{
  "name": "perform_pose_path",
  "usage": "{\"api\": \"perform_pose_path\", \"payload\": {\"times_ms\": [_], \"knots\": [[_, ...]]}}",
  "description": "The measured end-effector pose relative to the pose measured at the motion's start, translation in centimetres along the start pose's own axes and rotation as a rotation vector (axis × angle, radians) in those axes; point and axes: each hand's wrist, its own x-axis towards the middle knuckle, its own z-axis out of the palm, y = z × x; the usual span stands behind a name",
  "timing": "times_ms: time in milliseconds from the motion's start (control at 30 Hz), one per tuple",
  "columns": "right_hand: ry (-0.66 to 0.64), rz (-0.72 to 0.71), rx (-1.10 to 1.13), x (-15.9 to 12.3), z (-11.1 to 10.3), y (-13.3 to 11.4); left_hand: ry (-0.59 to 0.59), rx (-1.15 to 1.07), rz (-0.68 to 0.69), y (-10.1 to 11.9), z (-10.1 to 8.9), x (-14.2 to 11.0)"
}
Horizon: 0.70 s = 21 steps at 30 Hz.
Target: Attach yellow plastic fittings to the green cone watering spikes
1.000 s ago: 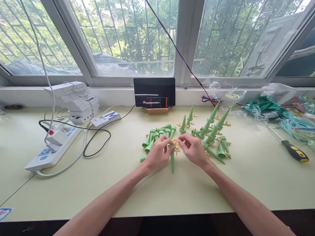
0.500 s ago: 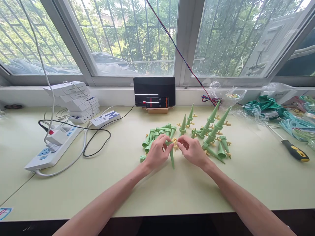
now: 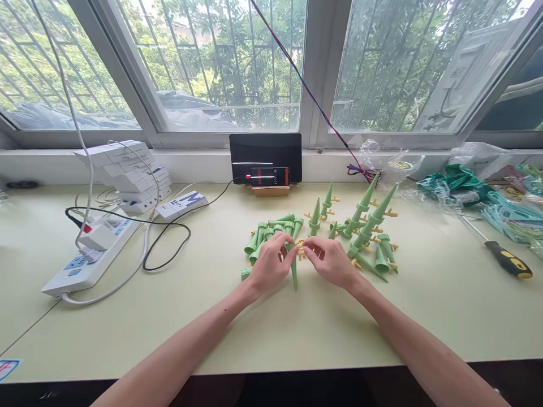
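Observation:
My left hand is closed on a green plastic watering spike, its point hanging down toward me below the fingers. Touching the fingertips of both hands is a small yellow valve, partly hidden by them. Thumb and forefinger of my right hand pinch the valve from the right side. Behind my left hand lies a pile of green spikes. Beyond and right of my right hand, several green spikes with yellow valves stand upright or lie on the table.
A phone leans on a dark tablet at the back. Left are a power strip, cables and stacked white boxes. A screwdriver and plastic-wrapped green items lie on the right.
My right fingertips have shifted slightly left at the valve. The held spike's tip has swung a little to the left. My left hand is nearly still.

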Motion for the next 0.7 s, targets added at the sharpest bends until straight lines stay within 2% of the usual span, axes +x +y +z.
{"api": "perform_pose_path", "payload": {"times_ms": [700], "knots": [[-0.022,0.041,-0.033,-0.07,0.07,-0.02,0.014,0.019,0.002,-0.24,0.13,-0.09]]}}
